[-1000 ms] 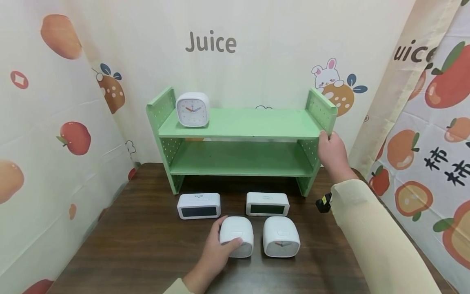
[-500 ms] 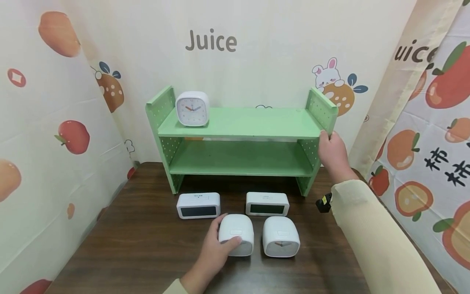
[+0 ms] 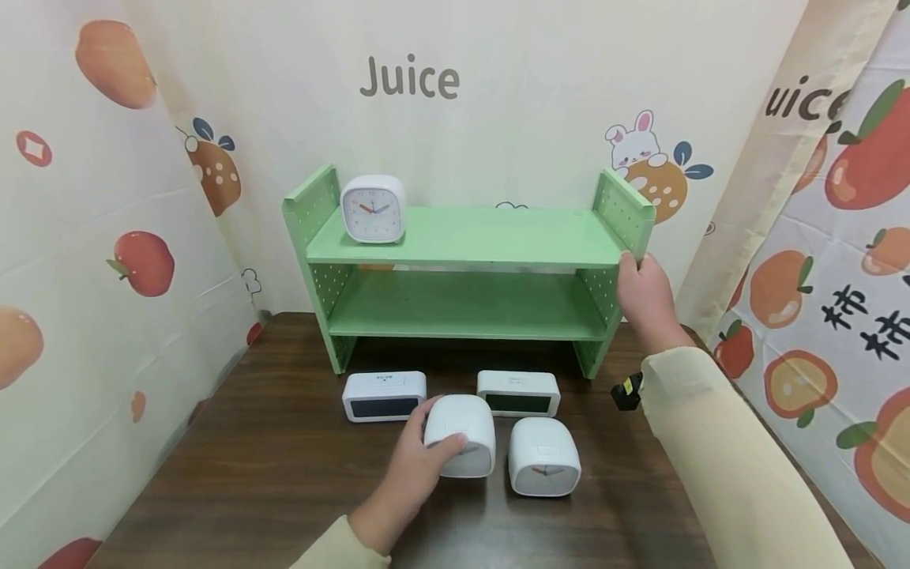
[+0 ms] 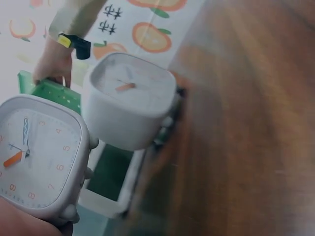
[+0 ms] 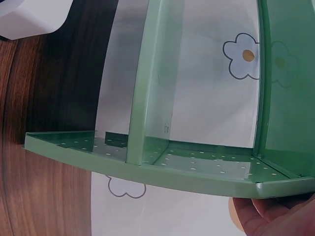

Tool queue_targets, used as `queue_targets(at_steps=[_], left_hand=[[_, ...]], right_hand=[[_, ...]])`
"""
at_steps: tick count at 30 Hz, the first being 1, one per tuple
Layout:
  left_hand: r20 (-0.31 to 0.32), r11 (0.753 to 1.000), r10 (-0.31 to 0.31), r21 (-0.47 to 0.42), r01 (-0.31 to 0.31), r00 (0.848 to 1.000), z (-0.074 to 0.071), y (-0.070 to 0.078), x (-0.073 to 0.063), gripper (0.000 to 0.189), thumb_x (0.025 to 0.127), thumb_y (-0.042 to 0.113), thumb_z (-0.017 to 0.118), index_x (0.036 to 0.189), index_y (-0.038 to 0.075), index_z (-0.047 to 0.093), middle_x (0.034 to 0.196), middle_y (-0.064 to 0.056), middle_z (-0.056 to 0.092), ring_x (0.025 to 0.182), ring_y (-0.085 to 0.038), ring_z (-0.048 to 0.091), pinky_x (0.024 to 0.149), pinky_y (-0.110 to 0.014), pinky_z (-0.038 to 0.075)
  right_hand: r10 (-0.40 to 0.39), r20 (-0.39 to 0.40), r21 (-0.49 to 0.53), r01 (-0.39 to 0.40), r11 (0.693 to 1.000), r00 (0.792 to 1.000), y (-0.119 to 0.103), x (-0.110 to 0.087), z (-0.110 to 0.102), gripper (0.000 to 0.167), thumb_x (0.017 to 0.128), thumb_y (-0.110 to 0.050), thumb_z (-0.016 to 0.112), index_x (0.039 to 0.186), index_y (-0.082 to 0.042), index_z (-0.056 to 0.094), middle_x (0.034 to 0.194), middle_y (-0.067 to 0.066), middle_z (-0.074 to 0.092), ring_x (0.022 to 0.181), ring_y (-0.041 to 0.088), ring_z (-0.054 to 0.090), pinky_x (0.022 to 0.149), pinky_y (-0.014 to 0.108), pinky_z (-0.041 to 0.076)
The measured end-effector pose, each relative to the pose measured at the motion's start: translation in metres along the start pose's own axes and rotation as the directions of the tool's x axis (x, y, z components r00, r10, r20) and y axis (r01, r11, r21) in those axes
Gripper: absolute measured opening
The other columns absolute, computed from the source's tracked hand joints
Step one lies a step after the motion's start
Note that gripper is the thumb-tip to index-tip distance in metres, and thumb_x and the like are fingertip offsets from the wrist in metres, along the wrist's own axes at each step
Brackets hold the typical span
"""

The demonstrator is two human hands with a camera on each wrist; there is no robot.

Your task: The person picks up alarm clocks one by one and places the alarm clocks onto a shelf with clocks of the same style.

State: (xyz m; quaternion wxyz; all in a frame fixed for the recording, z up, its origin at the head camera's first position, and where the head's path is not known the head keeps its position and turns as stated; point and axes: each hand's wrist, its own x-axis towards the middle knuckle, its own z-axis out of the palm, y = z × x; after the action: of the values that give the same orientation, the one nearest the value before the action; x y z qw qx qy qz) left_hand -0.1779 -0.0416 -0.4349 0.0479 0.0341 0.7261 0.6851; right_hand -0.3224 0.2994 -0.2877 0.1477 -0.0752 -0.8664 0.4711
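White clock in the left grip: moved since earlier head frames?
Yes. In the head view, the held clock has moved up the image, toward the green shelf, judged against the analog clock on the table.

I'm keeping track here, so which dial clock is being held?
The held clock, in the left grip; the front clock on the table to its right and the shelf clock stand untouched.
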Motion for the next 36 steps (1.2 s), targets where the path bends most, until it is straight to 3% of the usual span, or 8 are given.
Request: queue_targets(at_steps=[4, 13, 22, 36], left_hand=[[-0.007, 0.999, 0.013, -0.037, -0.014, 1.0, 0.0, 0.016, 0.009, 0.075, 0.094, 0.026, 0.076, 0.154, 0.005, 0.037, 0.148, -0.017, 0.045, 0.126, -0.034, 0.049, 0.104, -0.055, 0.044], [-0.002, 0.987, 0.134, -0.087, -0.133, 0.991, -0.01, 0.066, 0.034, 0.07, 0.091, 0.025, 0.074, 0.151, 0.006, 0.042, 0.145, -0.016, 0.048, 0.124, -0.033, 0.05, 0.102, -0.05, 0.044], [0.031, 0.983, 0.18, -0.02, -0.18, 0.983, -0.014, 0.12, 0.053, 0.074, 0.091, 0.036, 0.076, 0.152, 0.018, 0.04, 0.142, -0.008, 0.049, 0.119, -0.031, 0.054, 0.099, -0.051, 0.047], [0.085, 0.971, 0.24, -0.005, -0.241, 0.967, -0.013, 0.182, 0.085, 0.075, 0.091, 0.041, 0.076, 0.152, 0.014, 0.04, 0.135, -0.006, 0.053, 0.117, -0.027, 0.056, 0.097, -0.049, 0.049]], right_hand=[[0.008, 0.003, 0.003, -0.008, 1.0, 1.0, -0.001, 0.0, 0.0, 0.076, 0.106, -0.056, 0.016, 0.158, -0.002, 0.032, 0.147, 0.025, 0.049, 0.128, 0.037, 0.049, 0.109, 0.061, 0.038], [0.007, 0.01, 0.01, -0.007, 1.0, 1.0, -0.001, 0.001, 0.001, 0.077, 0.106, -0.057, 0.017, 0.158, -0.002, 0.032, 0.147, 0.025, 0.048, 0.128, 0.037, 0.049, 0.109, 0.06, 0.038], [-0.01, -0.005, -0.004, 0.01, 1.0, 1.0, 0.0, 0.002, 0.0, 0.076, 0.106, -0.056, 0.017, 0.158, -0.002, 0.033, 0.145, 0.026, 0.05, 0.127, 0.038, 0.05, 0.109, 0.061, 0.038], [0.013, 0.001, 0.009, -0.013, 1.0, 1.0, -0.003, 0.0, 0.001, 0.076, 0.106, -0.056, 0.017, 0.157, -0.002, 0.033, 0.143, 0.025, 0.05, 0.126, 0.036, 0.05, 0.109, 0.059, 0.038]])
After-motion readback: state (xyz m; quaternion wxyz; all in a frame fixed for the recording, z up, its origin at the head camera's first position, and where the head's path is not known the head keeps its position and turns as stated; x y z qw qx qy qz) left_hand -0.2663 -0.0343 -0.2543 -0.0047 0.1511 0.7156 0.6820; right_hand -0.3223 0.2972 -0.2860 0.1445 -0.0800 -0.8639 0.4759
